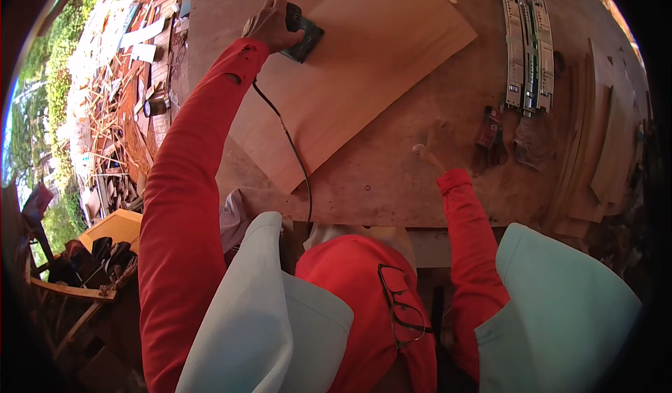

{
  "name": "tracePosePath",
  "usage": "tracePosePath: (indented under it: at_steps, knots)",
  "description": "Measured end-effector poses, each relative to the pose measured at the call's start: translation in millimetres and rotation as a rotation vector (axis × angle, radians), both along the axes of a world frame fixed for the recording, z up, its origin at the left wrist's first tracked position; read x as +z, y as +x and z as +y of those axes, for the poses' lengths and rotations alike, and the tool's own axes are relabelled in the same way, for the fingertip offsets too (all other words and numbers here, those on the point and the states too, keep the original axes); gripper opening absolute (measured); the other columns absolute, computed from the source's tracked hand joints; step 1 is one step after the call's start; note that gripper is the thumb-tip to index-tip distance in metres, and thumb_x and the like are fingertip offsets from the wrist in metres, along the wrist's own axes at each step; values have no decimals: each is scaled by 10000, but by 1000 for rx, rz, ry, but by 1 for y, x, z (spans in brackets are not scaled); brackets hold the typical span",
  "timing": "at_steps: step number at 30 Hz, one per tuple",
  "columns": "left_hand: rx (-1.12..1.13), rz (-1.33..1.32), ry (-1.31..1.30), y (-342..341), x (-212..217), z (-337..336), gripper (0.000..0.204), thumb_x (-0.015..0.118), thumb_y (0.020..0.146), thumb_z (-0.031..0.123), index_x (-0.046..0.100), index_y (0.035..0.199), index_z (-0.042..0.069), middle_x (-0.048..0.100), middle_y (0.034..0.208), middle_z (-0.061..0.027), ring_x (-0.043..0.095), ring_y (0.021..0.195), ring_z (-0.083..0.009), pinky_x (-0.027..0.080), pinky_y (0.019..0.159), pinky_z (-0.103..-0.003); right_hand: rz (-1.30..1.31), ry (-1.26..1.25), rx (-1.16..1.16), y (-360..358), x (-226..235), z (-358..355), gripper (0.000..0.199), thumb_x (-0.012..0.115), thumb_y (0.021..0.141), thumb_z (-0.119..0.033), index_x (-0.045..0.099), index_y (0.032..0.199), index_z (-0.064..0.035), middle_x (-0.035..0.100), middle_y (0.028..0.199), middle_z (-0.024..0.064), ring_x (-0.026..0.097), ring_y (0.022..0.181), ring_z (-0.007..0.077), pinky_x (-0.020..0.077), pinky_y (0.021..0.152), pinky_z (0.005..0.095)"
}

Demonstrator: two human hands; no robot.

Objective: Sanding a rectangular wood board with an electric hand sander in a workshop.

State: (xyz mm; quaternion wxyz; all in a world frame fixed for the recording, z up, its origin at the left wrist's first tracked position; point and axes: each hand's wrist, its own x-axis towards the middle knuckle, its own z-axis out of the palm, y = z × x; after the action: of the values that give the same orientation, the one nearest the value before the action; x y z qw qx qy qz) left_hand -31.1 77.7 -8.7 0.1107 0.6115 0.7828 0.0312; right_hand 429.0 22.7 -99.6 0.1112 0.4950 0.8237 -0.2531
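Note:
My left hand (269,27) is closed round a dark electric palm sander (305,37), which sits on a thin plywood sheet (350,92) near its far left side. From the sander a black cord (290,141) runs back across the sheet and over the table's near edge. The sheet lies at an angle on a wide wooden table (392,183). Beyond the sheet's right edge, my right hand (437,148) rests on the tabletop in shadow. Its thumb stands apart from the dimly lit fingers, and I see nothing held in it.
Metal drawer slides (526,50) lie at the far right, with a small red box (488,128) and a clear plastic bag (533,144) nearer me. Wooden strips (588,141) are stacked along the right edge. Wood scraps (105,148) litter the ground at left. Eyeglasses (404,309) hang from my shirt.

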Motion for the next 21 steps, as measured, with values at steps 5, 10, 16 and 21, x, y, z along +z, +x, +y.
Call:
tracePosePath:
  at_steps: [5, 10, 16, 21]
  knots:
    - [105, -16, 45, -18, 10, -92, 668, 815, 733, 373, 466, 1206, 55, 599, 1201, -215, 652, 1043, -442, 534, 844, -518, 217, 148, -49, -39, -13, 18, 528, 809, 840, -246, 516, 1153, 63, 554, 1173, 242, 573, 1047, 454, 501, 868, 510]
    - [206, -22, 50, -38, 8, -180, 669, 803, 712, 375, 478, 1191, 40, 599, 1183, -224, 653, 1035, -450, 545, 845, -532, 506, 362, 432, -217, 45, 50, 514, 711, 896, -259, 541, 1309, -7, 503, 1413, 224, 479, 1331, 398, 416, 1058, 510]
    - [372, -61, 64, -37, 16, -255, 623, 826, 716, 311, 468, 1157, 54, 581, 1151, -218, 654, 1002, -452, 544, 822, -537, 144, 383, 812, -344, -1, 57, 757, 588, 967, -447, 374, 1541, -3, 301, 1653, 190, 216, 1558, 344, 239, 1233, 563]
    - [448, -46, 48, -41, 20, -282, 607, 823, 722, 299, 464, 1148, 58, 568, 1159, -209, 656, 993, -446, 548, 811, -529, 179, 449, 835, -333, -7, 42, 714, 604, 957, -442, 436, 1504, -14, 343, 1632, 177, 276, 1528, 338, 299, 1204, 568]
